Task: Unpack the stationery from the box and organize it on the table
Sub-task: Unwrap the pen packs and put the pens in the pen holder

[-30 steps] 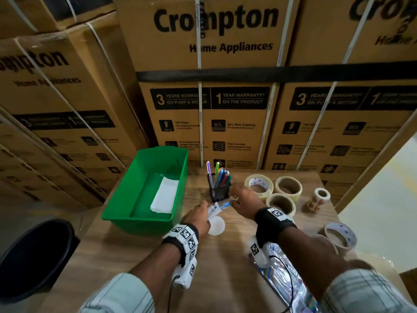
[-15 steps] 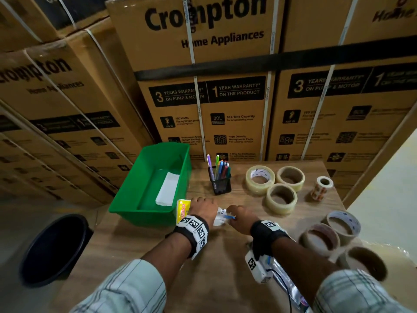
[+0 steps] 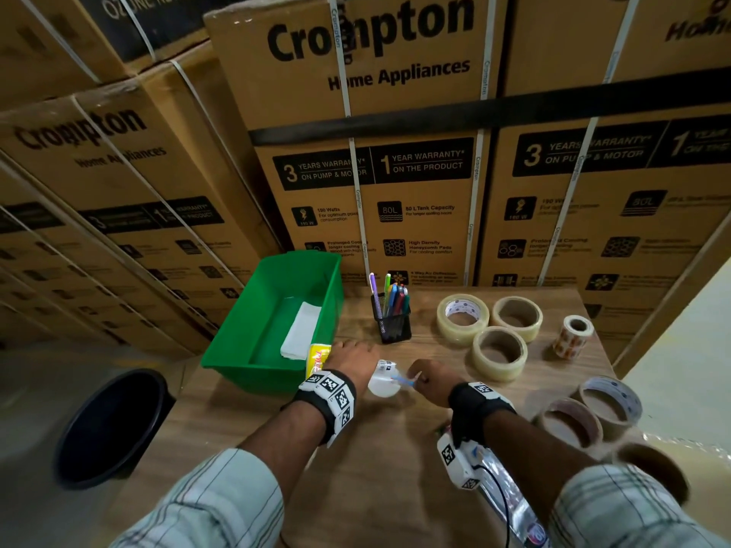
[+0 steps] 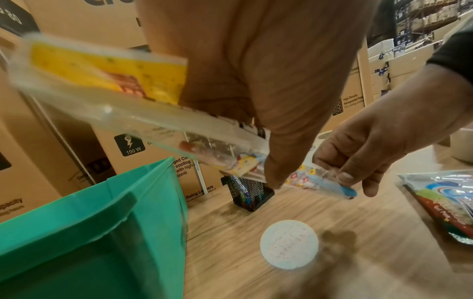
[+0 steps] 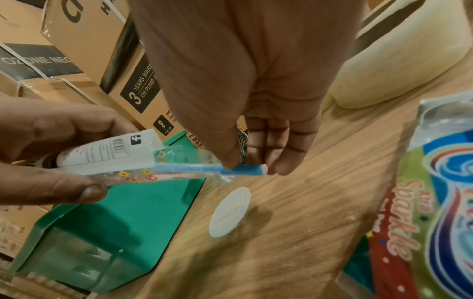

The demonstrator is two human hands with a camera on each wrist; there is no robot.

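My left hand [image 3: 356, 355] grips a long clear packet [image 4: 128, 101] with a yellow card header and patterned sticks inside, just above the table by the green bin [image 3: 221, 350]. The packet's printed white end [image 5: 107, 153] points toward my right hand [image 3: 431, 375]. That hand pinches a blue stick [image 5: 243, 169] that pokes out of the packet's open end, thumb on top and fingers behind. A white round disc [image 3: 383, 388] lies on the table under the packet. A folded white sheet [image 3: 302, 334] lies in the bin.
A black mesh holder with pens [image 3: 391, 322] stands behind my hands. Several tape rolls [image 3: 463, 318] and a small sticker roll [image 3: 573, 336] sit right of it. A shiny "Sparkle" packet [image 5: 435, 202] lies under my right forearm. Cartons wall the back; a black bucket [image 3: 114, 425] stands left on the floor.
Both hands have come back from the pen holder toward me and to the left with the packet. Its yellow end now shows beside my left wrist.
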